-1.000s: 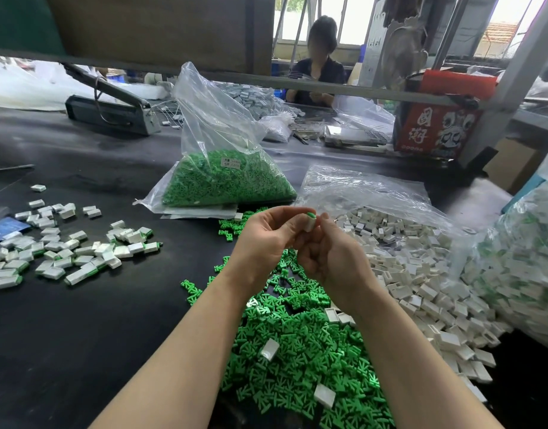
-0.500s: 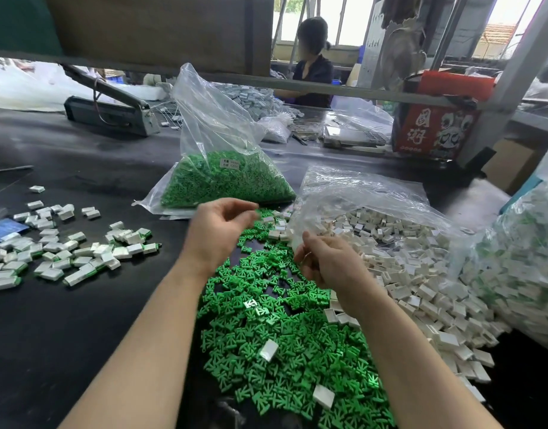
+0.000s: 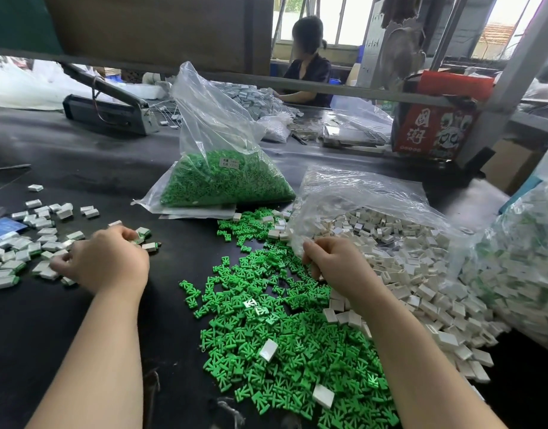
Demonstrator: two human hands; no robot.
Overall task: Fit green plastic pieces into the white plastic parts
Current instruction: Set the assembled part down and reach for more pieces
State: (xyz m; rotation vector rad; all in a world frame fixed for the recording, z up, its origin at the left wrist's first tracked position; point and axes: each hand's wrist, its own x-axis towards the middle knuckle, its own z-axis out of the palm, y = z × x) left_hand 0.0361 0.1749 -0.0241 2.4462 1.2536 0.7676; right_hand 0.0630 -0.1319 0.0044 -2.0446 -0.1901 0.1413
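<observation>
Loose green plastic pieces (image 3: 266, 335) lie heaped on the black table in front of me. To their right, white plastic parts (image 3: 421, 274) spill from an open clear bag. At the left, assembled white parts with green inserts (image 3: 25, 252) are scattered about. My left hand (image 3: 108, 258) rests over the right edge of that scatter with its fingers loosely bent, and I see nothing gripped in it. My right hand (image 3: 337, 267) is where the green heap meets the white parts, its fingers curled down into the pieces. Its fingertips are hidden.
A clear bag of green pieces (image 3: 223, 181) stands behind the heap. A bag of assembled parts (image 3: 520, 267) fills the right edge. A bag sealer (image 3: 108, 109) and a red box (image 3: 436, 128) sit at the back. A person sits beyond the table.
My hands have parted from in front of me. The left hand swung left and down onto the assembled parts. The right hand dropped to the edge of the white parts.
</observation>
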